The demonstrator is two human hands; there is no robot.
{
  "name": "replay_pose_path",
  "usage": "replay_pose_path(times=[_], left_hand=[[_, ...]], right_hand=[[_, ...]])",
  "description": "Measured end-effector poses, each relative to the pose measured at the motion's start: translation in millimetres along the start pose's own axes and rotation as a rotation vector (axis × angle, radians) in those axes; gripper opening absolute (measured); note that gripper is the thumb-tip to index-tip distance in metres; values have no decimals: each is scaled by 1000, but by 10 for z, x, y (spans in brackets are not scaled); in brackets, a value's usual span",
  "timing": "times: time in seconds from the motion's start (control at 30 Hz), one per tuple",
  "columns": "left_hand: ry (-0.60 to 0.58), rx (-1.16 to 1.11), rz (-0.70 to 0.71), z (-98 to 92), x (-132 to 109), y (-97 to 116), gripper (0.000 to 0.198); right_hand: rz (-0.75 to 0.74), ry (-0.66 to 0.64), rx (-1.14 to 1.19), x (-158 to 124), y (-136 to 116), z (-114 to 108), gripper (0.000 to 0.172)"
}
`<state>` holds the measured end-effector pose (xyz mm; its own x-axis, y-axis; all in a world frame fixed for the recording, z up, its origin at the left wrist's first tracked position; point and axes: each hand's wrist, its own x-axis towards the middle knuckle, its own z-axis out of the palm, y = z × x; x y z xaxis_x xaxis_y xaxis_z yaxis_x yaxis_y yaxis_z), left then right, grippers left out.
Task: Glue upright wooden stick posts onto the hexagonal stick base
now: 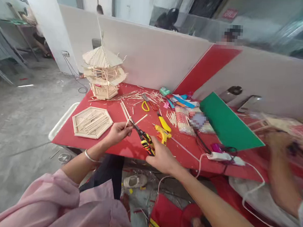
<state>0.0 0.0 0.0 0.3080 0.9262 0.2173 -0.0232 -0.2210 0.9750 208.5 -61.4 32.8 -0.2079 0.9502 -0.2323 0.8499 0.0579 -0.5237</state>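
Note:
My left hand (120, 133) is closed on a thin wooden stick (128, 121) above the red table's front part. In my right hand (161, 156) is a pair of pliers (145, 142) with black, yellow and red handles. The jaws are at the stick, close to my left fingertips; whether they are closed on it is too small to tell. Loose sticks (125, 108) lie just beyond. A flat hexagonal stick panel (92, 122), with more sticks on top, lies to the left of my left hand.
A stick-built pagoda model (102, 73) stands at the back left. Right of the pliers lie a yellow glue gun (163, 132), a yellow utility knife (164, 123) and scissors (145, 104). Farther right are a green board (229, 122), a power strip (225, 158) and a co-worker's arm (282, 167).

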Motion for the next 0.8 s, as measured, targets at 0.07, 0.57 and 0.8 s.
replay_pose_path(times=[0.07, 0.57, 0.8], left_hand=[[-12, -6, -16, 2, -25, -4, 53], [47, -141, -253, -108, -28, -40, 45], [-14, -37, -168, -163, -50, -24, 38]], right_hand=[[7, -10, -23, -34, -19, -17, 44], [12, -55, 340, 26, 124, 15, 61], [119, -377, 860, -15, 143, 110, 43]])
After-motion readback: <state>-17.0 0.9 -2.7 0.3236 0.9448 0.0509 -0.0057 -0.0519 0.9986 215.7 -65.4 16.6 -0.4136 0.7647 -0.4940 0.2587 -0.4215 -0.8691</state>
